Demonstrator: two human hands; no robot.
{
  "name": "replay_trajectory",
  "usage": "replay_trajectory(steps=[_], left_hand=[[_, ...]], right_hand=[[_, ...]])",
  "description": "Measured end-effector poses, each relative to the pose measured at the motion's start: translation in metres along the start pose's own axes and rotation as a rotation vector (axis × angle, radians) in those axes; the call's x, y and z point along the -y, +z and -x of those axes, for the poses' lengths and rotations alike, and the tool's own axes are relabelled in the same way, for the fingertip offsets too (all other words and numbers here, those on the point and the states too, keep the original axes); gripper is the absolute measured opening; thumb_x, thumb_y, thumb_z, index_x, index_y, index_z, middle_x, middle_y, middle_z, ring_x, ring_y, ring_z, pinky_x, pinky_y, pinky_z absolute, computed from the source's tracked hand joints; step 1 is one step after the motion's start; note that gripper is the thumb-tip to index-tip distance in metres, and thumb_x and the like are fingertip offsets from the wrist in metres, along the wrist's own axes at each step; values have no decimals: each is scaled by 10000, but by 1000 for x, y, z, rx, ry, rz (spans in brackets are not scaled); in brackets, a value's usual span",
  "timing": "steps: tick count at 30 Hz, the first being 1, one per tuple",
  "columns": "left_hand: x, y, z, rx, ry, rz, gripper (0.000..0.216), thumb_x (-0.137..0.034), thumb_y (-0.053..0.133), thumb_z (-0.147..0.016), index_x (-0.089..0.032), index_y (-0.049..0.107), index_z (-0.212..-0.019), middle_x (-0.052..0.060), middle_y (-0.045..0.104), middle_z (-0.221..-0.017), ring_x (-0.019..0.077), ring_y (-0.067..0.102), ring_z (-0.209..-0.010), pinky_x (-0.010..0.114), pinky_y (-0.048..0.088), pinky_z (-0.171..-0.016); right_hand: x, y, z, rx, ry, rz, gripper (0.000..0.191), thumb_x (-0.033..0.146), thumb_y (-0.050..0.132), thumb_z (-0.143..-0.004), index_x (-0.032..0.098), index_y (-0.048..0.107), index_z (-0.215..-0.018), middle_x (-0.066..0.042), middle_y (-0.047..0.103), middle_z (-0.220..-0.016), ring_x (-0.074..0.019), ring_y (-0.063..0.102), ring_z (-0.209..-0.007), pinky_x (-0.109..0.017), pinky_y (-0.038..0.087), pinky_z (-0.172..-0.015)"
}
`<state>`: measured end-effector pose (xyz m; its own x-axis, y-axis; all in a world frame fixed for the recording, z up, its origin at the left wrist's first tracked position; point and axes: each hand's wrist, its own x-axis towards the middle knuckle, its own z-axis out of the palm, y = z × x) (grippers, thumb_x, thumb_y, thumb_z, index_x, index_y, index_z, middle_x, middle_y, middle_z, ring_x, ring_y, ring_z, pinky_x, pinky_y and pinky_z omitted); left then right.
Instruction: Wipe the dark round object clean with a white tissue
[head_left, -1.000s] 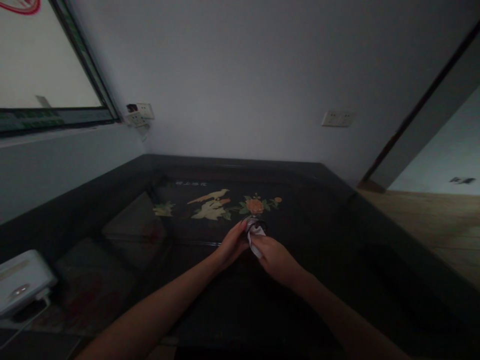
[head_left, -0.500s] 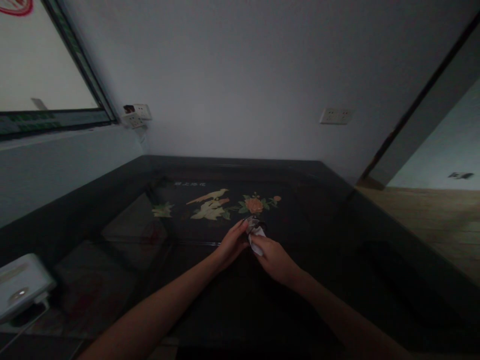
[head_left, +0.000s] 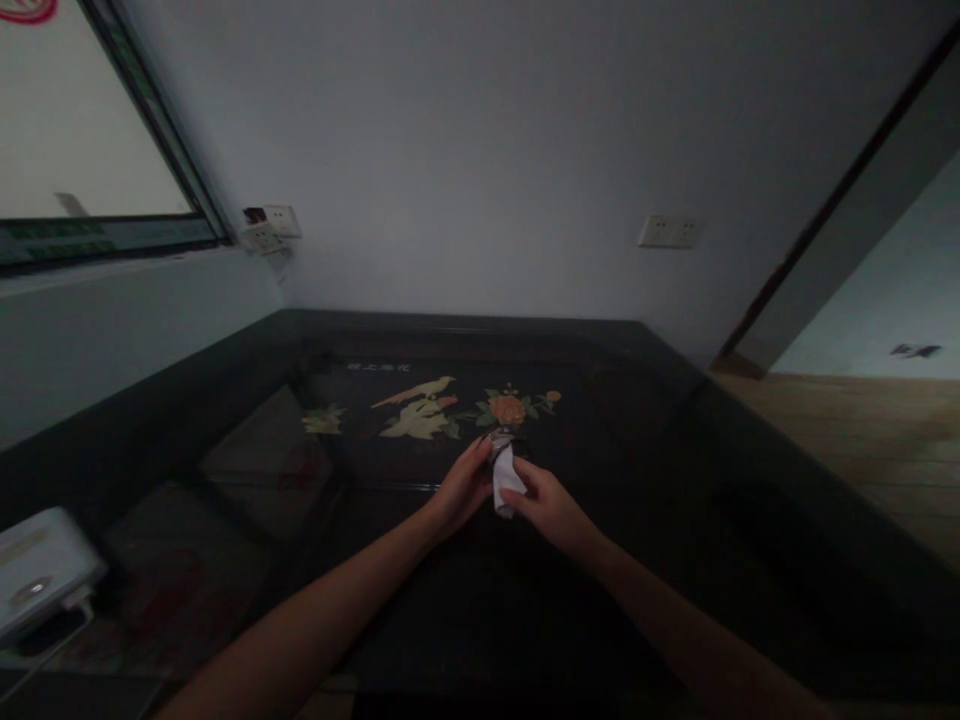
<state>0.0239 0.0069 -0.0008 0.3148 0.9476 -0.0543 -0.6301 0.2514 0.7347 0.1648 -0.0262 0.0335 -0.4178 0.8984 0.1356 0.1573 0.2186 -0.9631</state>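
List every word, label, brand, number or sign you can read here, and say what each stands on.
Table: four characters above the bird; the second reads "上", the fourth "花"; the first and third are too blurred to be sure.
Window frame: green marks, too blurred to read.
Window, top corner: red mark, cut off, unreadable.
White box: no readable text.
White piece: no readable text.
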Motion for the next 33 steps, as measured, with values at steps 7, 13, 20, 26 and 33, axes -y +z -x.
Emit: replay_trajectory(steps=[7, 13, 20, 26, 33], left_hand=[[1, -4, -3, -2, -64, -19, 313, -380, 675, -767, -182, 643, -1007, 67, 657, -1038, 194, 592, -981, 287, 451, -838], [-2, 1, -1, -40, -63, -33, 309, -376, 689, -753, -186, 652, -994, 70, 650, -1059, 186, 580, -992, 272, 450, -823], [-2, 1, 2, -3, -65, -83, 318, -378, 682, -765, -182, 654, -1014, 82, 649, -1066, 198, 585, -987, 267, 463, -794], [-1, 1, 2, -2, -19, -60, 318, -360, 694, -759, -179, 641, -1015, 63, 657, -996, 184, 606, -906, 281, 476, -781], [0, 2, 1, -9, -15, -8, 312, -363, 671, -777, -168, 635, -1018, 70, 653, -1028, 188, 593, -950, 280, 464, -838]], right_hand=[[-13, -1, 3, 59, -219, 941, 418, 38, 411, -830, 85, 548, -1222, -170, 592, -1249, -258, 540, -1175, -412, 383, -1042], [-29, 9, -1, -69, -273, 1098, 435, 31, 407, -831, 71, 558, -1236, -188, 584, -1260, -292, 518, -1210, -460, 366, -1077], [-10, 0, 2, 20, -160, 899, 361, 46, 419, -801, 102, 616, -1098, -154, 663, -1103, -253, 601, -1048, -408, 434, -946], [-5, -3, -4, -12, 22, -53, 182, 180, 506, -764, 156, 623, -902, -47, 664, -840, -187, 607, -789, -305, 468, -742], [-9, 8, -7, -191, 69, -637, 319, 237, 571, -714, 161, 603, -1022, -92, 648, -956, -227, 608, -898, -365, 477, -818]])
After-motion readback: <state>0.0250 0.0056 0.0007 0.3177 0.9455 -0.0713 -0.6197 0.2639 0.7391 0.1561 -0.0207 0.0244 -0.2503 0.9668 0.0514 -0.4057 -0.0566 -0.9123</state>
